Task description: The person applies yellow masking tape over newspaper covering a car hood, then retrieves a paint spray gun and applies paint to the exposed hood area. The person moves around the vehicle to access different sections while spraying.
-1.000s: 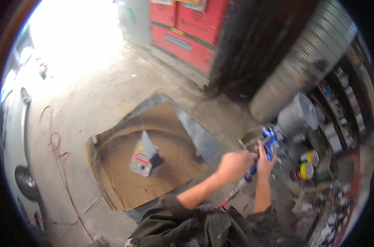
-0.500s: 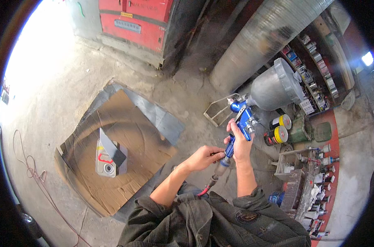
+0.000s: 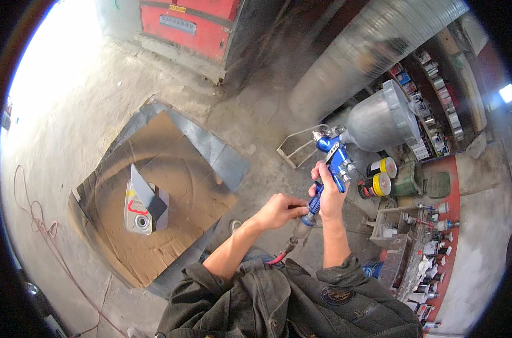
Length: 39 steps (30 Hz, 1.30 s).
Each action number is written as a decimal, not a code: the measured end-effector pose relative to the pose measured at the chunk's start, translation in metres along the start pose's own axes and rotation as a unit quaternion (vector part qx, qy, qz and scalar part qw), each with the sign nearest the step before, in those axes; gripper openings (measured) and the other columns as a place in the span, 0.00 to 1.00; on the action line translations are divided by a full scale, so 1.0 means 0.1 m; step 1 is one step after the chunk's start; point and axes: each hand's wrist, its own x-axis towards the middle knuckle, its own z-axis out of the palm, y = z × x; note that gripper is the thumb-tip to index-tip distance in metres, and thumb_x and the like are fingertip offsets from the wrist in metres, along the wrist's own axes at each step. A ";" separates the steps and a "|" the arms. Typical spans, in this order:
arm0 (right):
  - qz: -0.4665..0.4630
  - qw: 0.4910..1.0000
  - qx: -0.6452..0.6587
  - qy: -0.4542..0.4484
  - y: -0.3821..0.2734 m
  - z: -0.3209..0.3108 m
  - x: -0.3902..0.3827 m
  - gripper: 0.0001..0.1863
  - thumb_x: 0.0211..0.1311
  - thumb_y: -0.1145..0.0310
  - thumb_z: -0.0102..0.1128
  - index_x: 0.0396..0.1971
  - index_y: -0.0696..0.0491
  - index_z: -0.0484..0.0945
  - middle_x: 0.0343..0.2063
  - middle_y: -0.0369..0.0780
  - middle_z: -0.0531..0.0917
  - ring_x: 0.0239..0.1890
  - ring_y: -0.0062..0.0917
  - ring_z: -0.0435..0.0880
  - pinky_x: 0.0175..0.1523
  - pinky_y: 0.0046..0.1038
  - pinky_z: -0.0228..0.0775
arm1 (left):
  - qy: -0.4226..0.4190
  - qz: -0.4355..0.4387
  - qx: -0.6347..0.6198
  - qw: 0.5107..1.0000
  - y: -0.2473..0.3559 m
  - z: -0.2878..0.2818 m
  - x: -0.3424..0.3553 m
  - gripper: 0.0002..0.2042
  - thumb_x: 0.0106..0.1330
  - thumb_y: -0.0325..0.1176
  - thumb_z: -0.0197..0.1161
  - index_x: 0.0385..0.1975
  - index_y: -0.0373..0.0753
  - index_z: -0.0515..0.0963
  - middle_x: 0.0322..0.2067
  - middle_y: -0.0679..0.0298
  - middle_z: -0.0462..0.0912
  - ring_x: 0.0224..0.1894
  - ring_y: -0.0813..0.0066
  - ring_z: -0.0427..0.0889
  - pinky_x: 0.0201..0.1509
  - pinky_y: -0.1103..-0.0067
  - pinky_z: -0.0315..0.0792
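Above a concrete floor (image 3: 53, 152), the whole view sits slightly differently from half a second ago: the cardboard sheet (image 3: 177, 152) now lies a little further left, while both hands keep almost the same pose on the blue spray gun (image 3: 338, 158). The handling thus appears centred on the gun's lower end, with the sheet apart from it.

The gun is right of centre, in front of the person's body, its large grey cup (image 3: 377, 121) tilted toward the upper right. The right grip (image 3: 330, 200) is closed around the gun's handle. The left grip (image 3: 274, 214) pinches the lower fitting (image 3: 314, 207), thumb and finger close together at its side. A short red hose (image 3: 277, 259) runs from below that fitting toward the jacket (image 3: 239, 293).

Of the surroundings, the largest is a ribbed metal duct (image 3: 374, 53) slanting behind the cup; a red cabinet (image 3: 191, 25) stands at the top. On the cardboard, well apart from the hands, rests a pale container (image 3: 131, 224), partly covered by a dark flat panel (image 3: 149, 197). An open frame (image 3: 295, 147) stands beyond the gun's head, and two yellow-banded cans (image 3: 381, 183) lie below the cup in the view. The cup hides part of the shelves (image 3: 436, 84); the left fingers hide part of the fitting.
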 end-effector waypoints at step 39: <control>0.178 0.796 -0.118 -0.566 -0.26 0.74 -0.08 0.17 0.64 0.70 0.65 0.51 0.59 0.77 0.39 0.41 0.86 0.38 0.24 0.85 0.26 0.23 0.80 | 0.758 -0.085 -0.024 0.646 -0.73 -0.85 -3.24 0.21 0.71 0.36 0.65 0.62 0.40 0.76 0.31 0.69 0.84 0.29 0.85 0.79 0.29 0.85 0.72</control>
